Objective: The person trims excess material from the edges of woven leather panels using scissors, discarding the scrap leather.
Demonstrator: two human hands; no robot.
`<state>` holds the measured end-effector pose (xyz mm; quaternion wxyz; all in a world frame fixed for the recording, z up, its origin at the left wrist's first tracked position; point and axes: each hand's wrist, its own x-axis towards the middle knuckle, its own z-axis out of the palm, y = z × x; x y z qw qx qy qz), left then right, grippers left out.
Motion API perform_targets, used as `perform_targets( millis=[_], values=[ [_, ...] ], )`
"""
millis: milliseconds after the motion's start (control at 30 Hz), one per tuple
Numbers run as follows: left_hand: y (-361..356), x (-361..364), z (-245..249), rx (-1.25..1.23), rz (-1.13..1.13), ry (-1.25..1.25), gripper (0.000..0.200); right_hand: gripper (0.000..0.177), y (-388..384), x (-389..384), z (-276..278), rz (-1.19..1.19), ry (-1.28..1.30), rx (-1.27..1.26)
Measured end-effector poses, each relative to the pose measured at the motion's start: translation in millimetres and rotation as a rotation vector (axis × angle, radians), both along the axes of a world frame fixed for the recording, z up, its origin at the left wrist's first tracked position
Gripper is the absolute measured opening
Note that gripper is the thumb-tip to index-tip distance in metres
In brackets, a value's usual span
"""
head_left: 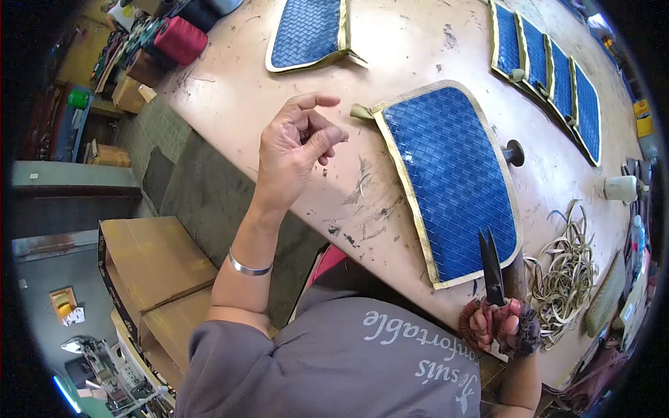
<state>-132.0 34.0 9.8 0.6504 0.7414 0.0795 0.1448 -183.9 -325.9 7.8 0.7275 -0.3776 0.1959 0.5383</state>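
My left hand [300, 143] is raised over the table edge, left of the blue woven panel, its thumb and index finger curled toward each other but apart, with nothing visible in it. At the lower right, my right hand [498, 326] grips dark scissors [491, 268] by the handles. The scissor blades point up and stand slightly parted over the lower right part of the panel [446, 174]. Yellowish binding runs along the panel's edges, and a loose strip end sticks out at its upper left corner.
Another blue panel [306, 35] lies at the top, and several overlapping ones [547, 70] at the upper right. A tangle of strips [564, 279] lies right of the scissors. A white bottle [620, 188], a dark spool [514, 153] and red thread cone [180, 40] stand around.
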Motion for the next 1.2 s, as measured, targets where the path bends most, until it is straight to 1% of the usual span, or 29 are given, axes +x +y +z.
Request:
perform_targets(
  millis=[100,200,300,333,433,500,567,633,667,767,800,900,933,1033,1067,1133,1167,1200],
  values=[
    [5,-4,3,-0.113,-0.015,-0.006,0.025,0.046,2,0,5,-0.006,-0.006,-0.045],
    [9,-13,9,0.096,-0.034,0.131,0.033,0.048,5,-4,8,-0.036,-0.115,-0.102],
    [12,-21,11,0.433,-0.367,0.006,0.04,0.056,-4,-2,-2,0.103,-0.158,-0.02],
    [16,-22,10,0.522,-0.418,-0.038,0.045,0.056,-2,-1,1,0.121,-0.165,-0.058],
    [13,-28,-1,0.966,-0.415,-0.061,0.043,0.057,6,6,12,0.143,-0.172,-0.149],
    [32,-40,-4,0.778,-0.603,0.075,0.038,0.056,5,4,14,0.106,-0.134,-0.154],
    [35,-50,-5,0.488,-0.57,0.179,0.031,0.054,5,2,15,0.047,-0.07,-0.129],
    [27,-52,7,0.131,-0.306,0.224,0.022,0.054,7,2,14,0.002,-0.029,-0.104],
    [22,-45,5,0.16,-0.335,0.127,0.021,0.053,8,2,14,-0.004,-0.024,-0.107],
    [3,-26,3,-0.196,-0.344,0.336,0.026,0.056,8,-2,11,0.018,-0.05,-0.148],
    [-3,-19,-9,-0.238,-0.342,0.311,0.031,0.058,7,-3,10,0.03,-0.066,-0.171],
    [-12,-3,-13,-0.426,-0.28,0.251,0.039,0.059,6,1,9,0.156,-0.082,-0.132],
    [-14,3,-14,-0.461,-0.248,0.23,0.042,0.058,6,4,11,0.203,-0.067,-0.16],
    [-16,16,-22,-0.424,-0.17,0.197,0.037,0.05,1,-2,2,0.198,-0.047,-0.092],
    [-18,21,-25,-0.393,-0.114,0.19,0.036,0.049,2,-1,4,0.196,-0.041,-0.127],
    [-24,26,-21,-0.242,-0.076,0.197,0.036,0.046,11,0,16,0.195,-0.027,-0.197],
    [-26,28,-19,-0.167,-0.055,0.201,0.036,0.046,14,3,17,0.237,-0.081,-0.146],
    [-28,31,-20,-0.163,-0.03,0.176,0.037,0.046,16,7,17,0.282,-0.133,-0.095]
  ],
)
